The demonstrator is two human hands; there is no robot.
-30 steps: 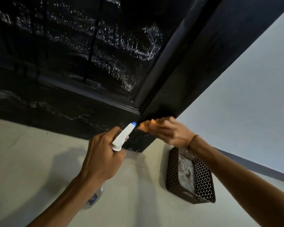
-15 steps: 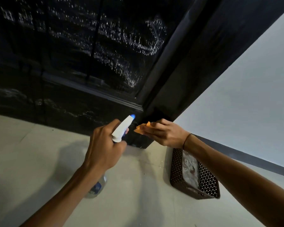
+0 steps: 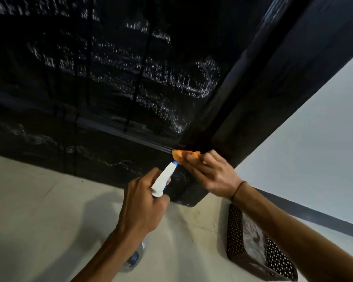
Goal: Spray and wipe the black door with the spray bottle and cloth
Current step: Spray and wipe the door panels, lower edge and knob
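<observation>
Orange cloth [image 3: 184,155] pinched by right hand [image 3: 211,176] at black door [image 3: 110,88] bottom corner; left hand [image 3: 142,204] grips spray bottle [image 3: 163,180]. Risk: nozzle v. close, could spray fingers w/ next squeeze.

Left hand [image 3: 143,202] fist-curled, forearm reaching up; right hand [image 3: 210,174] fingers pinched, wrist banded, arm extended.
</observation>
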